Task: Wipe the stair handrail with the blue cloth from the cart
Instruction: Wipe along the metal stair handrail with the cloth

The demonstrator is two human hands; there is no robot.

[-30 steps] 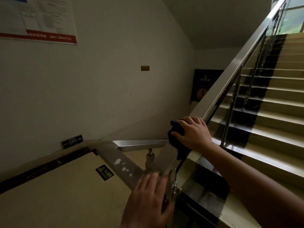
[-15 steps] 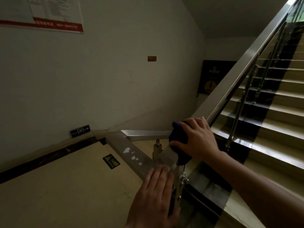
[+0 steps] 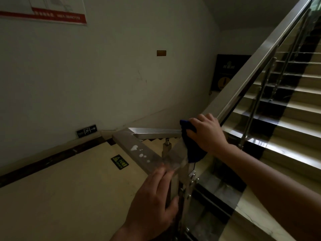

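Note:
A flat stainless steel handrail [image 3: 257, 66] rises to the upper right along the stairs and bends at the landing into a lower section [image 3: 139, 150] with white spots on it. My right hand [image 3: 206, 133] presses the dark blue cloth [image 3: 190, 146] onto the rail at the bend; part of the cloth hangs down below the hand. My left hand [image 3: 154, 200] lies flat with its fingers together on the near corner of the rail, above the post, holding nothing.
Beige steps [image 3: 286, 136] with dark edge strips climb at the right behind metal balusters [image 3: 251, 115]. A pale wall [image 3: 104, 75] with a red-edged notice, an exit sign [image 3: 86, 130] and a floor warning sticker [image 3: 119, 161] lie to the left. No cart is in view.
The view has shifted a little leftward. My right hand with the cloth stays at the rail's bend, moved slightly down it. My left hand keeps resting on the near corner.

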